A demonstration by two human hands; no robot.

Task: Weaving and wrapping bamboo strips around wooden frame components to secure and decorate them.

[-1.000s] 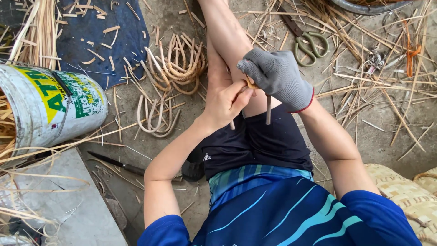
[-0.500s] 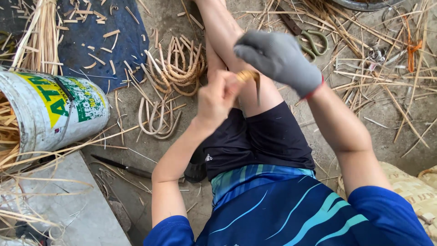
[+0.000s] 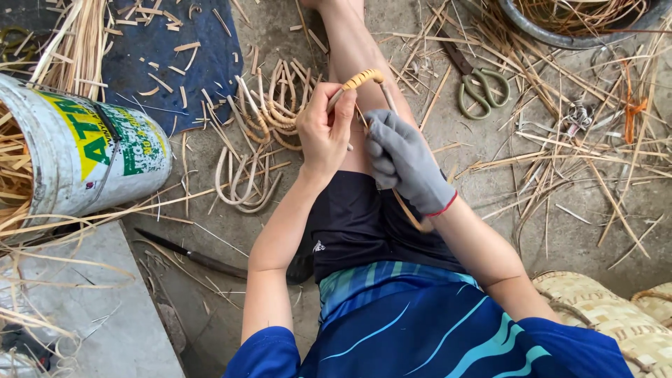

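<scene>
My bare left hand (image 3: 323, 133) pinches a curved rattan handle (image 3: 364, 78), whose arched top is partly wrapped in an orange-yellow strip. My right hand (image 3: 404, 159), in a grey glove with a red cuff, grips a thin rattan strip (image 3: 409, 211) that runs from the handle down past my wrist. Both hands are held over my bare leg (image 3: 350, 42), above the lap of my dark shorts.
A pile of bent rattan loops (image 3: 259, 133) lies on the concrete left of my leg. Green-handled scissors (image 3: 479, 87) lie to the right among scattered strips. A tipped metal can (image 3: 84, 150) holds strips at left, a knife (image 3: 192, 255) lies below it, and woven baskets (image 3: 609, 315) sit at lower right.
My gloved right hand has dropped from above the handle to below it, pulling the strip toward my lap. The left hand has turned the handle so its wrapped arch points up.
</scene>
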